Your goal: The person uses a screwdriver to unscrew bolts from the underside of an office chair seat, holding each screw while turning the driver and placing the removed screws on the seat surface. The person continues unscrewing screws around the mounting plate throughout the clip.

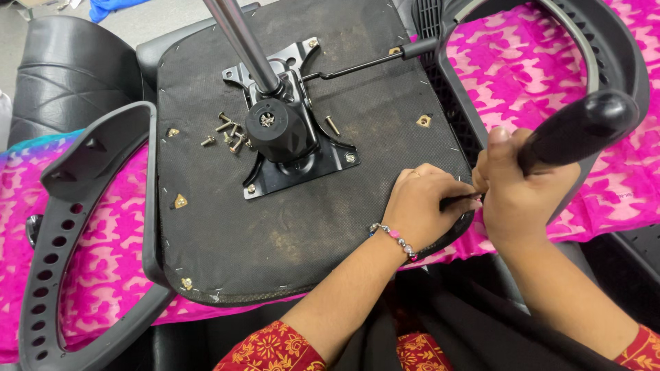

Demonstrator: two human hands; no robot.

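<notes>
The upturned chair seat [302, 227] lies bottom-up on a pink patterned cloth [103, 261], with its metal base plate [295, 165] and the gas cylinder [240, 38] standing up from the middle. I judge that the seat can slide or tip on the soft cloth if the push on the tool is too strong, because nothing seems to clamp it. The right armrest [605, 62] is beside the seat's right edge, and it may shift out of line with its hole while it is not fastened.

The screwdriver [577, 127] has a thick black handle, and the right hand [515, 189] is clenched around it. Its thin shaft points left and down to the seat's right edge. The tip can slip off the screw head there and hit the fingers, since they are touching the shaft.

The left hand [419, 206] rests on the seat edge, and its fingers [450, 189] pinch around the tip of the shaft; whether a screw is between them, I cannot tell.

The loose screws [230, 130] lie in a small heap left of the base plate, well apart from both hands, and they can roll off if the seat is jolted.
</notes>
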